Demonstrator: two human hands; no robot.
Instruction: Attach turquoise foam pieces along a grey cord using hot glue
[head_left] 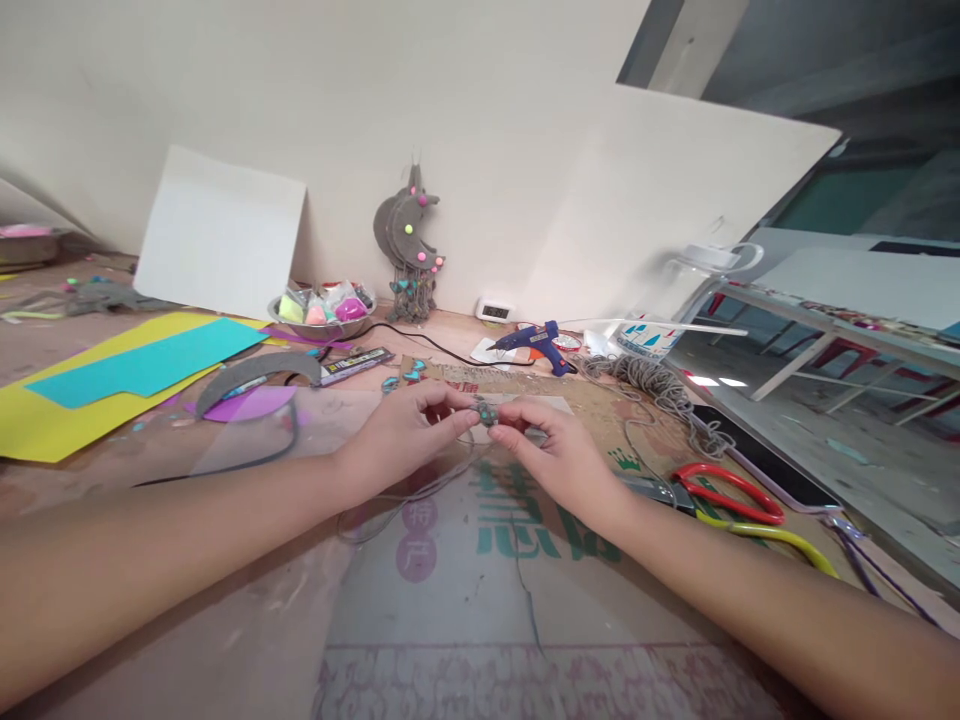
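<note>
My left hand [394,430] and my right hand [559,455] meet over the middle of the work surface. Thumb and fingertips of each are pinched on a small grey cord piece with teal bits [488,414], held between them. Loose grey cord [420,492] trails below my left hand onto a printed cardboard sheet [450,610]. Another short strand [529,600] lies on the sheet closer to me. Just beyond my fingers are several small teal pieces [412,372]. My fingertips cover part of the held piece.
Behind my hands lies a blue glue gun [547,345]. To the right are a grey yarn heap [664,390], a red-and-yellow-handled tool [739,495] and a phone [765,462]. A grey moon decoration [405,225] hangs at the wall. Leftward are a bowl [322,330] and coloured sheets [150,362].
</note>
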